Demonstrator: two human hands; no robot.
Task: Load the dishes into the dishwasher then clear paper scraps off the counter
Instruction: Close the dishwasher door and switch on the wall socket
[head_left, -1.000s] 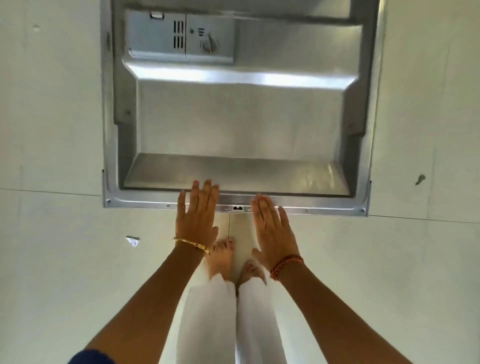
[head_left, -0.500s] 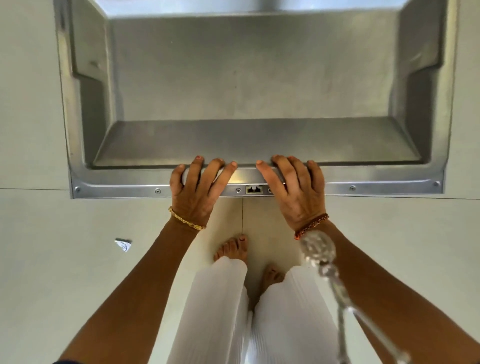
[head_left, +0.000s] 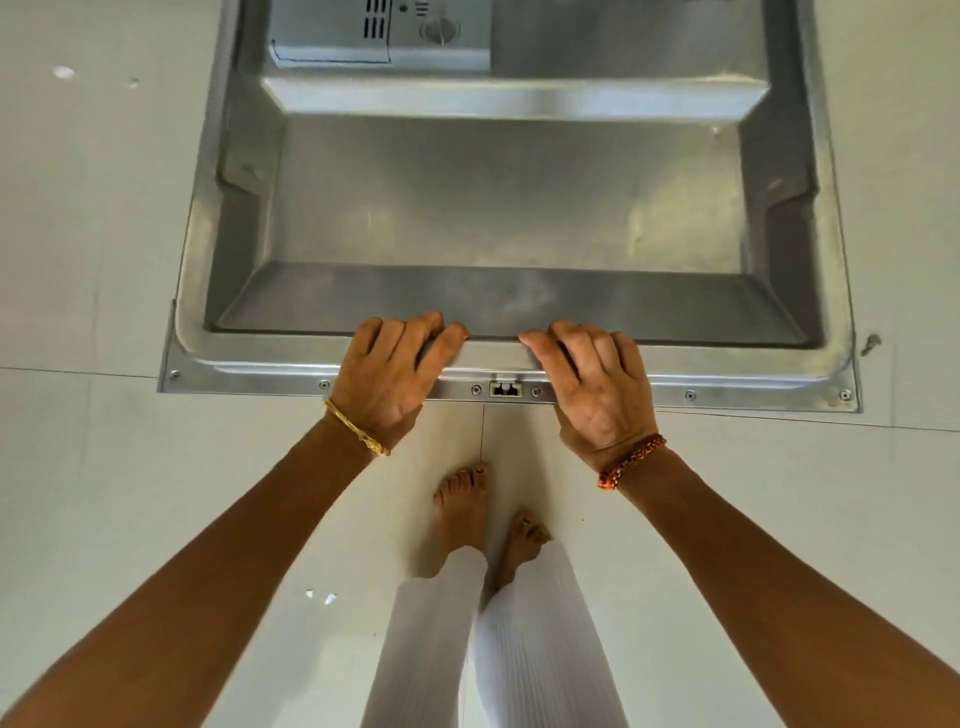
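Now left hand (head_left: 390, 372), right hand (head_left: 597, 384) curled over dishwasher door (head_left: 509, 208) edge.

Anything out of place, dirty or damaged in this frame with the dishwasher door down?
Small white scraps lie on the floor by the left forearm, and a dark mark sits on the tile right of the dishwasher door. Both the left hand and right hand grip its edge; no damage visible.

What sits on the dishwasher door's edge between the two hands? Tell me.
In the head view, the door latch slot with a screw each side sits on the dishwasher door rim, between the left hand and right hand.
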